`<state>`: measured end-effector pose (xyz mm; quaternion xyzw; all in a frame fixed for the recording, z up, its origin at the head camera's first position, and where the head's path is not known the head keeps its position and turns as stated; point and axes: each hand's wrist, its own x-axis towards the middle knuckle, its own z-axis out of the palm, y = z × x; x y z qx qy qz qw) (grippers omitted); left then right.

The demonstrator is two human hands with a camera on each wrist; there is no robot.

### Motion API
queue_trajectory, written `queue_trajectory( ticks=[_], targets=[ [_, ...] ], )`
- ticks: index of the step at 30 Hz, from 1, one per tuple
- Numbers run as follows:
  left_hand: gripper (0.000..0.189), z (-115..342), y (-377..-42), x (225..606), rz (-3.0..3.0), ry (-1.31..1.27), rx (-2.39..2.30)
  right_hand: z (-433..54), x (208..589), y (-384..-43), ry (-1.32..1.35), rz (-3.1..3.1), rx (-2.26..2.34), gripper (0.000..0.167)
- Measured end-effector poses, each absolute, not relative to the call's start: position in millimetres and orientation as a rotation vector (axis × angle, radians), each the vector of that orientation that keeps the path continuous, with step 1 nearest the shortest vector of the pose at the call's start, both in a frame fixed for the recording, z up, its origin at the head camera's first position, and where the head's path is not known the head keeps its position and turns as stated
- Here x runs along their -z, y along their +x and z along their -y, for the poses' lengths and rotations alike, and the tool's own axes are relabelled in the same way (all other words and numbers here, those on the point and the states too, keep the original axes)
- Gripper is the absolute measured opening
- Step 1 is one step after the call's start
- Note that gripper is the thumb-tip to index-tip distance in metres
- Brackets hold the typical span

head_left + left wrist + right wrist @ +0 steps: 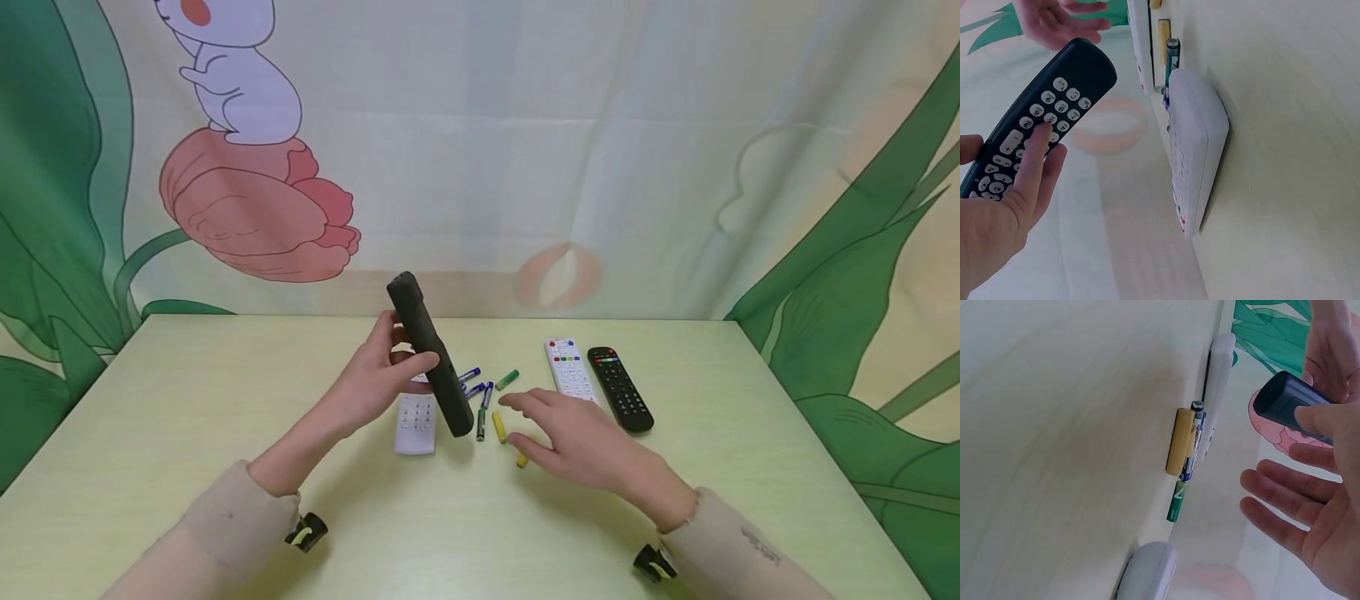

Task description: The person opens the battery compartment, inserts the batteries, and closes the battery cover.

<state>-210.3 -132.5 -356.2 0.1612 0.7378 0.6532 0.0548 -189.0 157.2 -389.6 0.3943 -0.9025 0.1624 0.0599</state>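
A black remote control [431, 354] is held up tilted above the table in my left hand [371, 379]. In the left wrist view the button side of this black remote [1054, 103] shows, with fingers across its keys. My right hand [581, 442] hovers palm down with spread fingers, holding nothing. Near its fingertips lie several loose batteries: a green battery [507, 380], a yellow battery [498, 427], another yellow one partly hidden by the thumb, and blue ones [487, 395]. Under my left hand lies a white remote [416, 429], its far part covered.
Right of the batteries, a second white remote [568, 367] and another black remote [621, 392] lie side by side; my right hand covers the white one's near end. A printed curtain [465, 167] hangs behind the pale table [187, 417].
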Motion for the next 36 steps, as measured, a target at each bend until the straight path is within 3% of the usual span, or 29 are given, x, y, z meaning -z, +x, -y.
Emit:
queue_trajectory(
  ticks=[12, 36],
  targets=[
    [0.059, 117, -201, 361, -2.086, 0.568, -2.037, -146, 388, -188, 1.189, 2.659, -0.707, 0.055],
    [0.055, 104, -200, 366, -1.92, 0.564, -2.139, -139, 396, -191, 1.201, 2.602, -1.002, 0.059]
  ],
)
